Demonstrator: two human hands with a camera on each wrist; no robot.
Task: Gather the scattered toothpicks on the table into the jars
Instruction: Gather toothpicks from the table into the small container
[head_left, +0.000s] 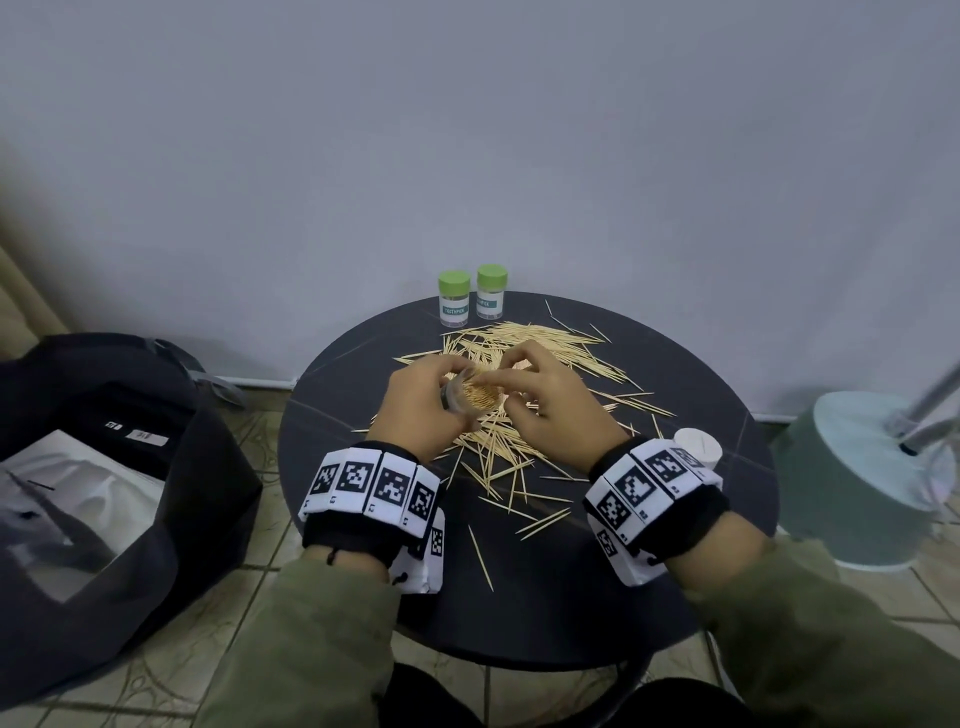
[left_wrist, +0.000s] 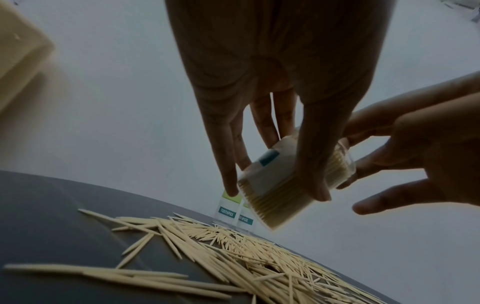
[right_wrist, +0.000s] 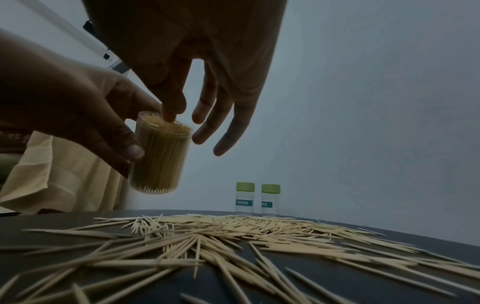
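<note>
Jars number three: two green-capped jars (head_left: 471, 294) stand at the table's (head_left: 363, 571) far edge, one open jar (right_wrist: 159, 153), packed full, gripped aloft by the left hand (head_left: 421, 400). Right hand (head_left: 550, 405), fingers (right_wrist: 171, 107) loosely spread, pokes its top. Toothpicks (head_left: 540, 348) uncountable, scattered beneath.

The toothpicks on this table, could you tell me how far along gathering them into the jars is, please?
Partly done. The open jar gripped by the left hand already looks packed full, and the right hand has a fingertip at its mouth. Left: a large scattered pile of toothpicks on the table, and two green-capped jars standing closed at the far edge.
</note>
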